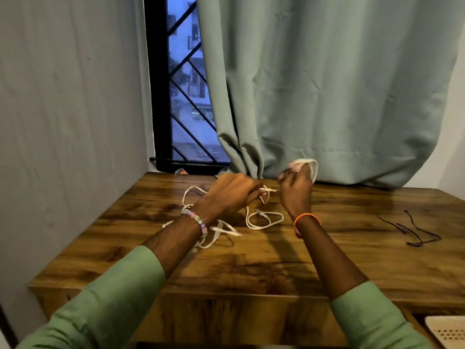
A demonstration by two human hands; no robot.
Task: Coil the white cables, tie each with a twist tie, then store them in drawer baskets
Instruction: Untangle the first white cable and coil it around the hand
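Basket: at the lower right corner we see a cream perforated basket, only part of it in view, below the tabletop's level.
Sleeves: our two green sleeves reach in from the bottom edge and cover the near front of the table.
Table: a dark wood-grain table carries everything else.
Twist ties: several thin black twist ties lie loose on the table's right side, well apart from our hands.
Loose cable: a white cable lies in slack loops on the table between our wrists, and our left forearm hides part of it.
Left hand: our left hand, beaded bracelet at the wrist, curls round a strand of the cable and pinches it near its end.
Right hand: our right hand, orange thread at the wrist, is raised and holds a small coil of the cable looped over its fingers.
Behind: a green curtain hangs to the table's far edge, and a barred window shows beside it.
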